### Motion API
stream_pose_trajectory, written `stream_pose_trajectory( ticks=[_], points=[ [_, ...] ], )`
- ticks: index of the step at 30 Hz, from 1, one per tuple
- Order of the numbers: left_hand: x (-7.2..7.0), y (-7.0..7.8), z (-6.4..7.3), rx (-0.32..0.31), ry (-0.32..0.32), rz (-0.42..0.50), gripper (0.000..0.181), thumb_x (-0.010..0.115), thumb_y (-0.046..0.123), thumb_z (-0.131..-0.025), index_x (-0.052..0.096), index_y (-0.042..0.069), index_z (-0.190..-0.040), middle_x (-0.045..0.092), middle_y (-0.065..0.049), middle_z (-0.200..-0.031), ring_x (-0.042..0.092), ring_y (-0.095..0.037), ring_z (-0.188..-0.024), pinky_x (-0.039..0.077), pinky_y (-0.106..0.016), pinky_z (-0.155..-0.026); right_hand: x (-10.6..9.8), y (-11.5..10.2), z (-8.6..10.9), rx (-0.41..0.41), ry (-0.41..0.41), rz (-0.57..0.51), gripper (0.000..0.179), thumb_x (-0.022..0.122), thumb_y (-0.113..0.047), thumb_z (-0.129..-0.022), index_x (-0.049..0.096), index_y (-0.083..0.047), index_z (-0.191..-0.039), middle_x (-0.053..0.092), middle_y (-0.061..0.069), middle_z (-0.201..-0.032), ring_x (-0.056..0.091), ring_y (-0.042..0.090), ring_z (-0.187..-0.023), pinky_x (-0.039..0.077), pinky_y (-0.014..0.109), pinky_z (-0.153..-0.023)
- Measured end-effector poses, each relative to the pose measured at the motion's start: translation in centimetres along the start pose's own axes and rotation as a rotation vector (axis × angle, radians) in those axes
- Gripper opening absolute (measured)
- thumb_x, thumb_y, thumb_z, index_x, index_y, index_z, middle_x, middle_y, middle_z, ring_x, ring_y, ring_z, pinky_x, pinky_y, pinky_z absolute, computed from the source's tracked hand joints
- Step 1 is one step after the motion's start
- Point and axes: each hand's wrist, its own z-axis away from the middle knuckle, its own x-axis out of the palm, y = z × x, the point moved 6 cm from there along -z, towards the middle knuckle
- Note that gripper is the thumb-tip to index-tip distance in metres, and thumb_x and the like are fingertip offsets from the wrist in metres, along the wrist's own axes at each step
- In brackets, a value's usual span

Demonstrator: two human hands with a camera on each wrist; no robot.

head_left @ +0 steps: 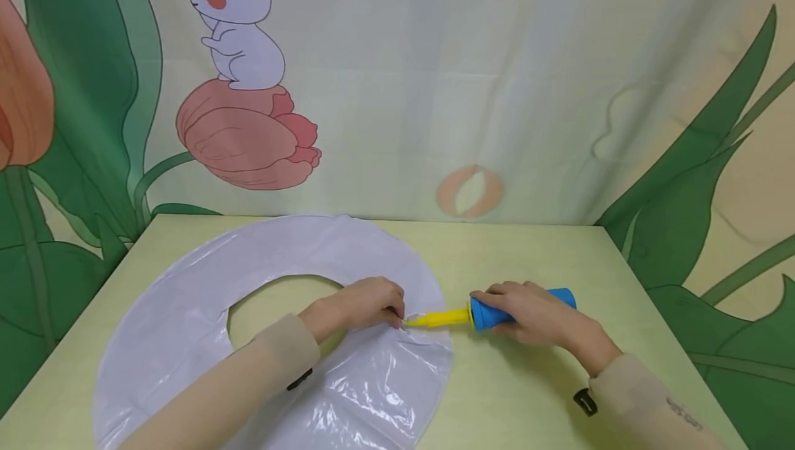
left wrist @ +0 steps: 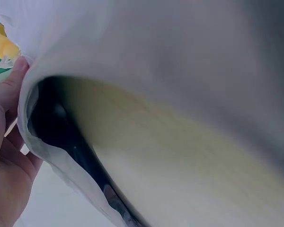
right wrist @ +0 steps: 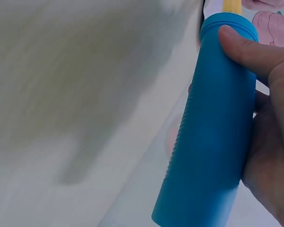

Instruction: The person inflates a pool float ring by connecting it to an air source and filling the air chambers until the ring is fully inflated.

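A pale, glossy inflatable ring (head_left: 155, 312) lies across the left of the table, its film wrinkled on the side nearest me. My left hand (head_left: 370, 301) pinches the ring's film by its inner edge, right at the tip of a yellow nozzle (head_left: 444, 318). That nozzle belongs to a blue hand pump (right wrist: 208, 118), which my right hand (head_left: 534, 319) grips around its barrel, thumb near the ribbed collar. In the left wrist view, clear crumpled plastic (left wrist: 5, 62) surrounds the nozzle's end beside my left thumb. The fingers largely hide the joint between nozzle and ring.
A pale yellow-green table (head_left: 528, 250) carries the ring and reaches back to a printed curtain (head_left: 385, 91) with a rabbit and tulips. Green leaf prints flank both sides. A small black strap (head_left: 585, 402) sits by the right sleeve.
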Motion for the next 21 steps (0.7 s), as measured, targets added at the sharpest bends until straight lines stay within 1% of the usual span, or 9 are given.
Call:
stream_pose_trajectory(
  ticks=[4,7,11,18,21],
  points=[
    [-0.2,0.3,0.4,0.032,0.025,0.008,0.005,0.080,0.013,-0.090,0.080,0.012,-0.085,0.061,0.008,-0.077,0.055,-0.005,-0.073,0.048,-0.023,-0.076,0.6,-0.1,0.0,0.011,0.010,0.004,0.062,0.080,-0.024,-0.092,0.056,-0.008,-0.147,0.066,0.011,-0.129,0.062,0.031,-0.114,0.052,0.051,-0.086],
    [-0.2,0.4,0.6,0.044,0.030,0.013,0.005,0.081,0.012,-0.089,0.079,0.012,-0.084,0.061,0.007,-0.076,0.054,-0.005,-0.072,0.048,-0.022,-0.075,0.8,-0.3,-0.1,0.005,0.023,0.001,0.062,0.080,-0.024,-0.092,0.056,-0.007,-0.146,0.066,0.011,-0.128,0.062,0.030,-0.115,0.052,0.051,-0.086],
    [-0.3,0.5,0.8,0.043,0.030,0.016,0.005,0.082,0.012,-0.088,0.080,0.011,-0.083,0.062,0.007,-0.076,0.054,-0.004,-0.071,0.048,-0.021,-0.075,0.9,-0.6,-0.1,-0.006,0.022,-0.008,0.062,0.079,-0.024,-0.093,0.055,-0.006,-0.146,0.065,0.011,-0.129,0.062,0.031,-0.115,0.052,0.051,-0.087],
    [-0.5,0.5,1.0,0.049,0.091,0.015,0.004,0.084,0.011,-0.086,0.081,0.010,-0.084,0.063,0.005,-0.076,0.057,-0.007,-0.071,0.049,-0.022,-0.076,1.5,-0.5,-0.3,-0.003,0.033,-0.033,0.061,0.079,-0.025,-0.093,0.055,-0.005,-0.146,0.065,0.012,-0.129,0.062,0.030,-0.115,0.053,0.051,-0.088],
    [-0.7,0.3,1.1,0.038,0.099,0.020,0.004,0.085,0.010,-0.085,0.081,0.010,-0.084,0.065,0.005,-0.077,0.058,-0.007,-0.072,0.049,-0.023,-0.077,1.8,-0.4,-0.3,-0.011,0.042,-0.059,0.062,0.078,-0.025,-0.094,0.054,-0.005,-0.146,0.065,0.012,-0.129,0.063,0.029,-0.114,0.054,0.050,-0.088]
  ],
)
